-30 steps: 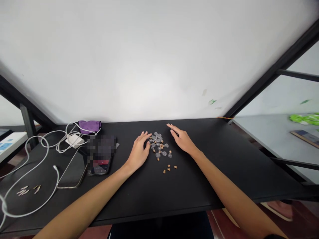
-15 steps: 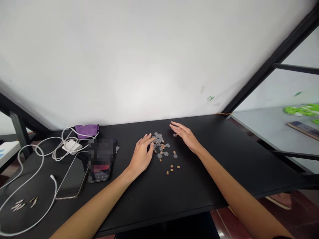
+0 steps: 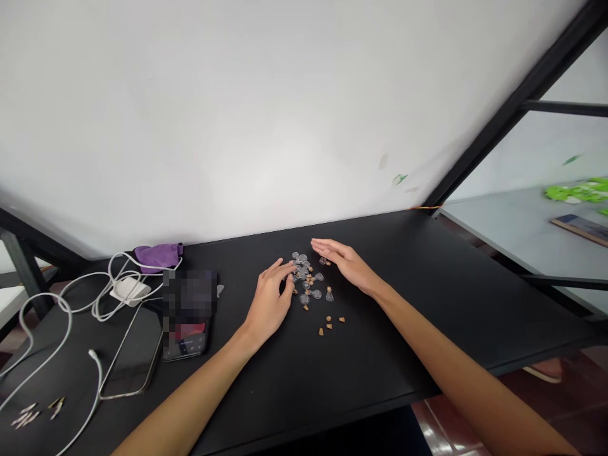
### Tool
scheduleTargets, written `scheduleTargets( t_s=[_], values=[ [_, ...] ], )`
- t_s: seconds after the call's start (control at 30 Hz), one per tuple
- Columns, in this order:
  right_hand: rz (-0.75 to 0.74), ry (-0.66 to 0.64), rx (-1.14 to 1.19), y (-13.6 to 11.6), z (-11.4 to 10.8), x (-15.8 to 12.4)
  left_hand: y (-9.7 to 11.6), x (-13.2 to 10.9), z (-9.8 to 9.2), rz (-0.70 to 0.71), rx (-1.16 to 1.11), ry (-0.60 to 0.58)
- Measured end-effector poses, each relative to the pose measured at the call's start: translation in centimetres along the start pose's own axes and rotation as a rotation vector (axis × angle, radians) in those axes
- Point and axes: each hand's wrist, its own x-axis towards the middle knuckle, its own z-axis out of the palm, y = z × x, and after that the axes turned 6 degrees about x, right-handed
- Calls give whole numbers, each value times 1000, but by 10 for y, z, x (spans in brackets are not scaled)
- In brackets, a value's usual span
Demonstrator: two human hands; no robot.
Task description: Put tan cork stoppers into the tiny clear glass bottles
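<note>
Between the two hands, on the black tabletop (image 3: 285, 392), lies a loose heap of small clear bottles (image 3: 304, 299), some with corks in or against their necks. The left hand (image 3: 273, 294) borders the heap's left side, fingers gently curved and thumb standing apart from them; whether its fingertips touch the bottles I cannot tell. The right hand (image 3: 344, 259) is on the far side of the heap's right edge, its fingers straight and close together, palm turned inward, gripping nothing visible. A corked bottle (image 3: 323, 261) lies right by that palm, and contact there is unclear. Another, flask-shaped bottle (image 3: 329, 295) sits a little apart, nearer the person than the right hand. Closer to the body, between the forearms, are a few loose corks (image 3: 321, 331). Nothing blocks the gap between the hands except the bottles themselves. The clutter is on the left hand's outer side: a black phone (image 3: 187, 345) with its upper part pixelated, a second dark phone (image 3: 130, 358) beyond it, a looping white cable (image 3: 98, 373), a white charger (image 3: 130, 290), a purple cloth (image 3: 159, 255) and, farthest out, some small slivers (image 3: 26, 418). A pale wall (image 3: 285, 126) rises ahead of both hands; well right of the right hand, a black frame (image 3: 498, 126) slants upward.
</note>
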Motion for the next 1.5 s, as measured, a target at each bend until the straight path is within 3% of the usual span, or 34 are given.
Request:
scheduleTargets(
  t_s=[0.17, 0.4, 0.6, 0.87, 1.07, 1.3, 1.5],
  values=[
    [-7, 11, 56, -3, 3, 0, -2, 2, -1, -43, -46, 44],
    [-83, -107, -316, -4, 8, 30, -10, 8, -2, -57, -194, 159],
    [-103, -154, -480, -3, 15, 44, -23, 17, -1, -106, -325, 213],
    [-37, -424, -654, -27, 13, 54, -26, 43, 9, -112, -295, 198],
    [39, -580, -837, -43, 15, 56, -26, 55, 15, -207, -344, 322],
    [53, -619, -1009, -59, 27, 52, -24, 53, 13, -220, -395, 463],
    [96, -640, -1157, -67, 44, 57, -23, 54, 13, -224, -407, 489]
  ],
)
